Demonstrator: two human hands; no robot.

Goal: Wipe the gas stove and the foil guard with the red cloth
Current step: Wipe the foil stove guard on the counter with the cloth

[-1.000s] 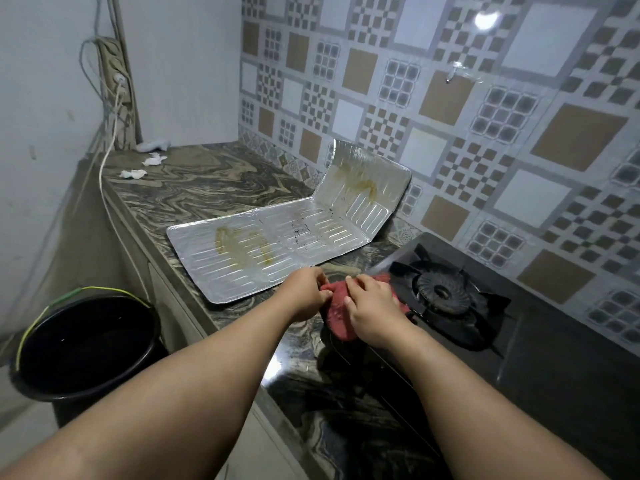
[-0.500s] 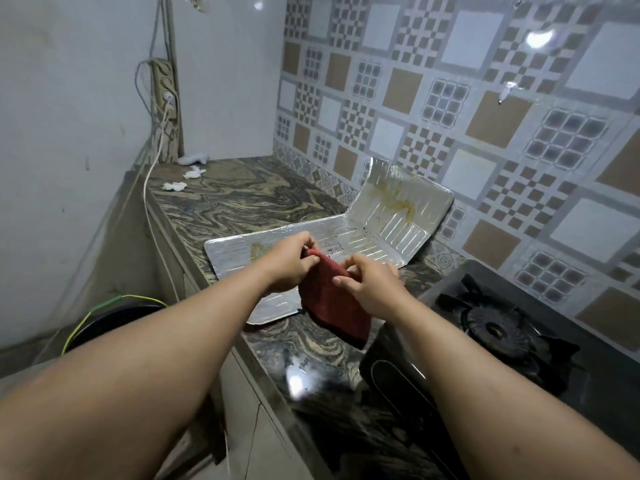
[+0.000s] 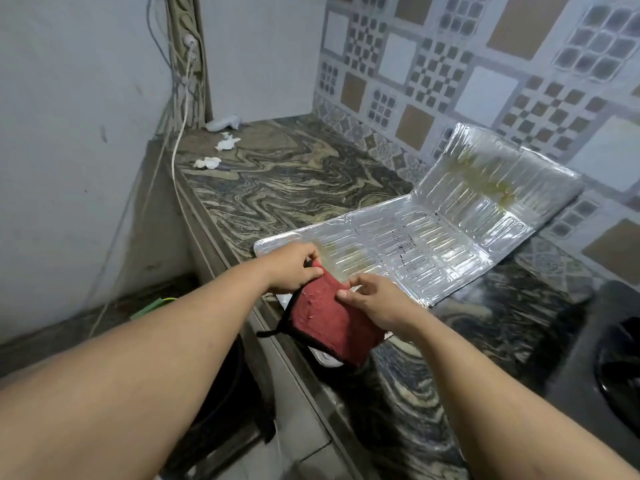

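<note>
Both hands held the red cloth [image 3: 332, 323] up over the bench [image 3: 277, 188] edge. The left hand [image 3: 294, 268] pinched its upper left corner, fingers clamped on the fabric; the right hand [image 3: 374, 299] pinched the upper right edge the same way. The cloth hung below the fingers, a black strap trailing left. Beyond the fingers lay the foil guard [image 3: 433, 237], stained yellow, its far panel leaning on the tiled wall [image 3: 450, 64]. The gas stove [image 3: 616, 358] sat well right of the fingers.
</note>
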